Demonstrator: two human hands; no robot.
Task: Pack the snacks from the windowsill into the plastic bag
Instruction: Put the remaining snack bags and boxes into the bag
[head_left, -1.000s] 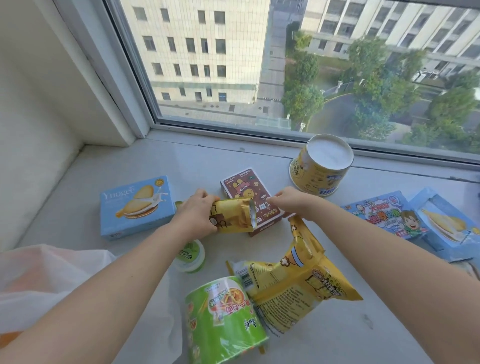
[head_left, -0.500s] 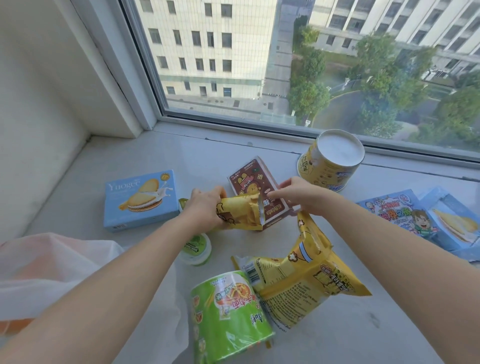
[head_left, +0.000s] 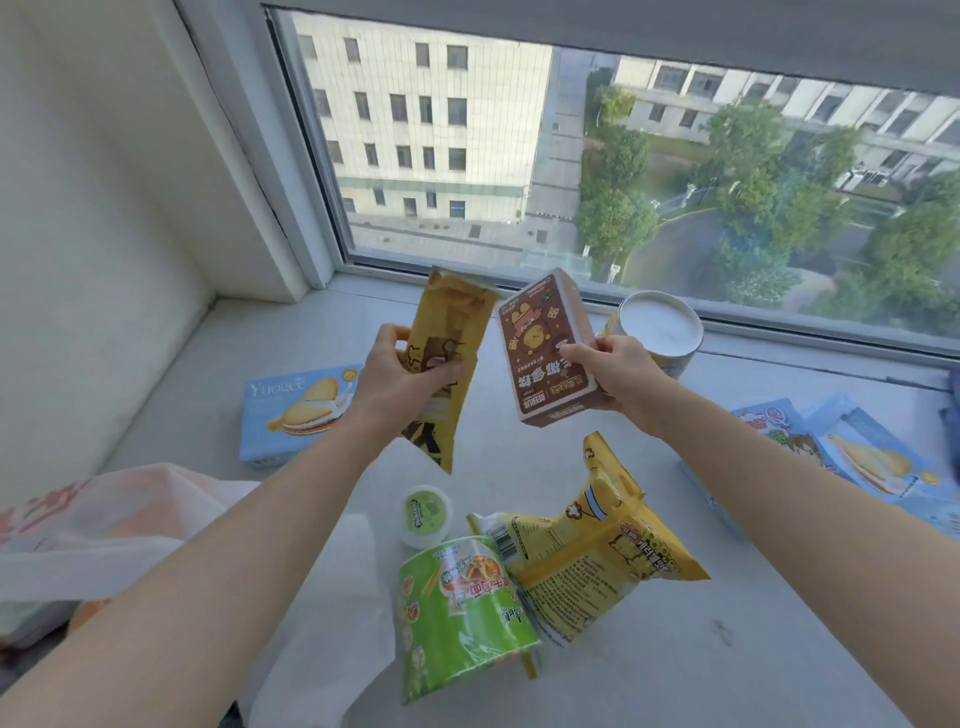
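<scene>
My left hand (head_left: 400, 379) grips a long yellow snack packet (head_left: 451, 332), held upright above the windowsill (head_left: 675, 649). My right hand (head_left: 618, 371) holds a brown snack box (head_left: 543, 343) by its right edge, also lifted off the sill. The white plastic bag (head_left: 119, 525) lies at the lower left, partly under my left forearm. Lying on the sill are a green tub (head_left: 457, 613), a yellow chip bag (head_left: 597, 540), a small green-lidded cup (head_left: 427, 514), a blue biscuit box (head_left: 298, 410) and a yellow can (head_left: 657, 332).
Blue snack boxes (head_left: 841, 457) lie at the right edge of the sill. The window frame (head_left: 291, 208) and glass stand close behind the raised snacks. A white wall (head_left: 93, 234) bounds the left side.
Both hands have lifted their snacks off the sill: the yellow packet in my left and the brown box in my right now stand upright in the air.
</scene>
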